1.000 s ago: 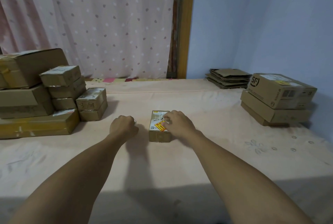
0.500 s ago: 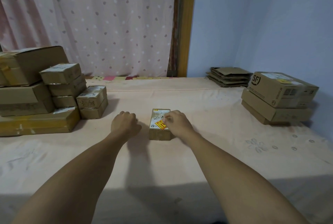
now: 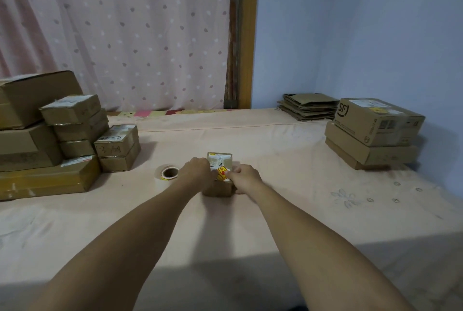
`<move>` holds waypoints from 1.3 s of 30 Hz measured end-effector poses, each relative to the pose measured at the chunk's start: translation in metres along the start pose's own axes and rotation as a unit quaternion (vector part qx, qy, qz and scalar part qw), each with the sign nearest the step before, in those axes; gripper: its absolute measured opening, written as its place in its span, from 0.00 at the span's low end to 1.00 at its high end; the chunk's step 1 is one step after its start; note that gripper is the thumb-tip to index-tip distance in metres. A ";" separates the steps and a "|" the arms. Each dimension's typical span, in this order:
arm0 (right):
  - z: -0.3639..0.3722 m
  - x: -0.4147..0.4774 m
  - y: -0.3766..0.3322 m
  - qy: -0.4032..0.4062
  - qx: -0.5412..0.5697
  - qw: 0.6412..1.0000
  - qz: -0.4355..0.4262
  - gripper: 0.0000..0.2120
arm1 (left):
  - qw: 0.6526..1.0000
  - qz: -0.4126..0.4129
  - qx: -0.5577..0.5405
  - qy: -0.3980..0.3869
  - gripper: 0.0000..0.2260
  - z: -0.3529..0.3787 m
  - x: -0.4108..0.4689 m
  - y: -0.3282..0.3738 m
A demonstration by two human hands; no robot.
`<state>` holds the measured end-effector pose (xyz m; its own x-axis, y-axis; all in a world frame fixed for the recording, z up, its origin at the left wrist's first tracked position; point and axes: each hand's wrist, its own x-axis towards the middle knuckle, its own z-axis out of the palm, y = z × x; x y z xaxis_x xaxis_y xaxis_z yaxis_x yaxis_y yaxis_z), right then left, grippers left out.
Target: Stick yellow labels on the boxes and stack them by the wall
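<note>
While both hands were on it, the box [image 3: 220, 158] sat in the middle of the pink sheet [image 3: 275, 215], well apart from the stack [image 3: 375, 132] by the blue wall [image 3: 363, 35]. The left hand [image 3: 198, 170] gripped the box's left side, and its fingers [image 3: 208, 166] were curled tight over the top edge. The right hand [image 3: 245, 177] held the right side with its fingers [image 3: 233, 172] curled in too, and one tip touched the yellow label [image 3: 221, 174]. I could not tell if that tip was the thumb.

The box was small, brown cardboard, shaped like a brick, with white paper and shiny tape on top. The label lay on the near part of the top. It was a tilted yellow square with red marks.

Just left of the left hand lay a label roll [image 3: 169, 173], a round ring with a brown card middle and a yellow edge. At the far left stood a pile [image 3: 50, 140] of brown cardboard boxes, big and small, some with shiny tape. The stack at the right was made of flat and tall cardboard boxes, and the top one had a yellow label. Behind it lay flat folded cardboard [image 3: 308, 106]. The sheet looked soft and had little sewn flowers. A pink spotted curtain [image 3: 125, 35] hung at the back.
</note>
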<state>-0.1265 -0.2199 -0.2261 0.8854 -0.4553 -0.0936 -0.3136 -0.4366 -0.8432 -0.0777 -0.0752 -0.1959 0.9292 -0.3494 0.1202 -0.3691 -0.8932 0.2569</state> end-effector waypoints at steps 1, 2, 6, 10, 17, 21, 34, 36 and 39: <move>-0.004 0.001 0.003 0.008 0.019 1.000 0.002 0.13 | 0.999 -0.021 -0.036 -0.007 0.19 -0.002 0.002 0.006; -0.009 0.003 0.007 0.016 0.037 0.999 0.004 0.12 | 0.996 -0.038 -0.076 -0.009 0.17 -0.003 0.003 0.012; -0.038 0.006 0.023 0.047 0.115 0.992 -0.013 0.02 | 0.963 -0.087 -0.254 0.000 0.17 0.004 0.012 0.038; -0.078 0.007 0.034 0.086 0.094 0.991 -0.048 0.15 | 0.904 -0.104 -0.415 0.006 0.17 0.024 0.018 0.080; -0.153 0.028 0.084 0.202 0.051 0.978 -0.001 0.17 | 0.826 -0.076 -0.555 -0.056 0.08 0.076 0.022 0.176; -0.193 0.036 0.120 0.259 0.047 0.963 0.053 0.16 | 0.833 -0.040 -0.541 -0.108 0.18 0.104 0.029 0.225; -0.234 0.074 0.173 0.267 -0.009 0.961 0.076 0.24 | 0.904 0.028 -0.425 -0.044 0.13 0.147 0.068 0.305; -0.236 0.077 0.174 0.261 0.003 0.963 0.072 0.24 | 0.904 0.031 -0.424 -0.039 0.13 0.149 0.074 0.311; -0.238 0.079 0.176 0.247 -0.011 0.967 0.068 0.25 | 0.907 0.034 -0.419 -0.033 0.14 0.152 0.082 0.317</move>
<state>-0.1933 -0.5173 -0.2560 0.5653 -0.8223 0.0651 -0.4284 -0.3602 -0.8287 -0.1156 -0.4302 -0.2501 0.8927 -0.4363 0.1128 -0.2838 -0.3498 0.8928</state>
